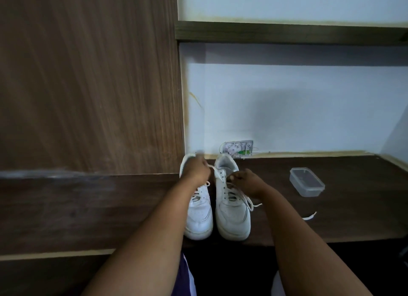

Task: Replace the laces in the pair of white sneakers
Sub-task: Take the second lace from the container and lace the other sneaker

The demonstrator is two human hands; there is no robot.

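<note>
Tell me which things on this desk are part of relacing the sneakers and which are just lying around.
Part of the job:
left sneaker
right sneaker
lace in the right sneaker
left hand and right hand, both at the lace

Lying about:
clear plastic container
wall socket plate

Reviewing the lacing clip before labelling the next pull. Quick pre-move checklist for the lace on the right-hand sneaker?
1. Left hand grips the lace: ok, though blurred.
2. Right hand pinches at the eyelets of the right-hand sneaker: ok.
3. Which eyelet comes next: cannot tell.
4. Loose lace tail free on the desk: ok.
5. Left-hand sneaker upright beside it, toes toward the person: ok.
6. Plastic container apart from the work: ok.
</note>
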